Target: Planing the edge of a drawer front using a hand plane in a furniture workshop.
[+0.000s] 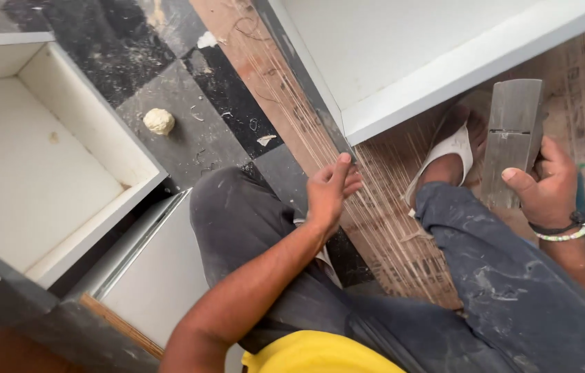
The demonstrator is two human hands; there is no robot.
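The right hand (546,190) holds a grey metal plane (510,141) upright over the wooden board (382,207) on the floor. The left hand (330,190), fingers loose and empty, touches the white cabinet (403,90) corner; streaked board looks partly planed.

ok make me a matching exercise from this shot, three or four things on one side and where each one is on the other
Things:
1. left hand
2. right hand
3. pale lump
4. white sandal

Places:
A. on the dark floor beside the open white box
B. on the foot resting on the wooden board
C. fingertips at the grey corner of the white panel
D. gripping the grey metal block

Pairs: 1-C, 2-D, 3-A, 4-B
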